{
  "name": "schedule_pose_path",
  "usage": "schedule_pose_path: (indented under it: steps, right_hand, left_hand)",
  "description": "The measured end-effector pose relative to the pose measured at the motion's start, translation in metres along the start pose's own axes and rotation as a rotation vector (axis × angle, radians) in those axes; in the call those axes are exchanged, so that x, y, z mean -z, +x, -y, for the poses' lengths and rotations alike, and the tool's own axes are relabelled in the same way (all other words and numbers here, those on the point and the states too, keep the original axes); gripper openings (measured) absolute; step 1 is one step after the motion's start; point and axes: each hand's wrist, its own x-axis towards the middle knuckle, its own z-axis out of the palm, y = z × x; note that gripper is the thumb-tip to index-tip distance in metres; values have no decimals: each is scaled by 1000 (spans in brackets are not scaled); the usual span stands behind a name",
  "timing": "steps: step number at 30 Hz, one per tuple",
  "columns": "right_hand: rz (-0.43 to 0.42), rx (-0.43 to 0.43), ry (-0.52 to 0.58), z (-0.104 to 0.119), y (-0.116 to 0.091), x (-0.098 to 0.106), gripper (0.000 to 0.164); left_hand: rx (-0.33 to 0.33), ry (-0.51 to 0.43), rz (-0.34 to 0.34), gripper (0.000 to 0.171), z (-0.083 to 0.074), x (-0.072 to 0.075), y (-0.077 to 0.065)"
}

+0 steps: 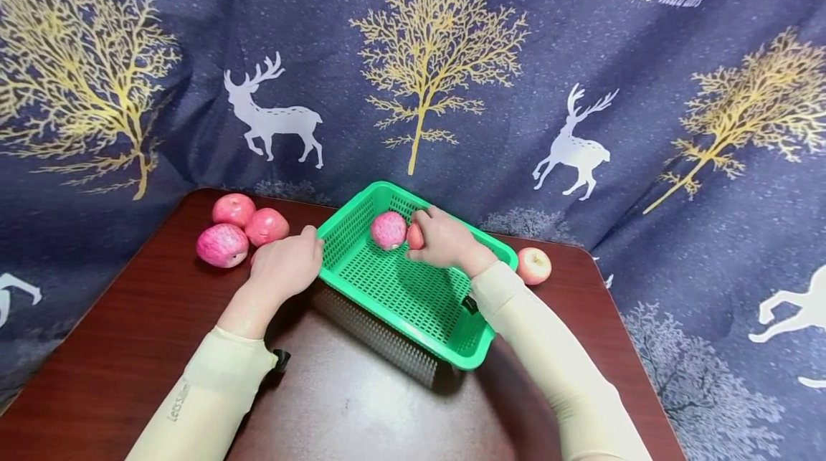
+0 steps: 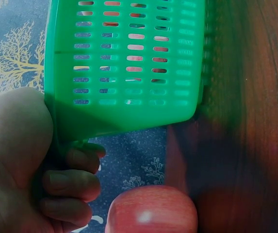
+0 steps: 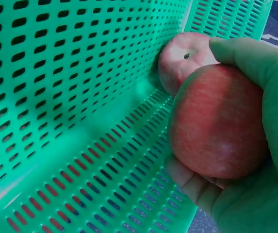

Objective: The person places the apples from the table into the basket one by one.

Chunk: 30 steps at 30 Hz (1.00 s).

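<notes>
A green plastic basket with slotted walls stands on the table, its near side tilted up off the surface. My left hand grips its left end, fingers curled about the rim in the left wrist view. Inside the basket, my right hand holds a red apple between thumb and fingers. Close beside that one, a pink-red apple lies in the basket toward the back left. The held apple is partly hidden by the right hand in the head view.
Left of the basket, three apples sit together on the brown table, near the left hand. Another apple rests just outside the basket's right end. Behind the table hangs a dark blue cloth with trees and deer.
</notes>
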Motion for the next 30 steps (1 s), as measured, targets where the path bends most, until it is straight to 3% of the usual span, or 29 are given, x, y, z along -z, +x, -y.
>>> schedule_pose_path:
  steps: [30]
  right_hand:
    - [52,13,-34,5,2,-8,74]
  left_hand:
    - [10,2,3,27,0,-1,-1]
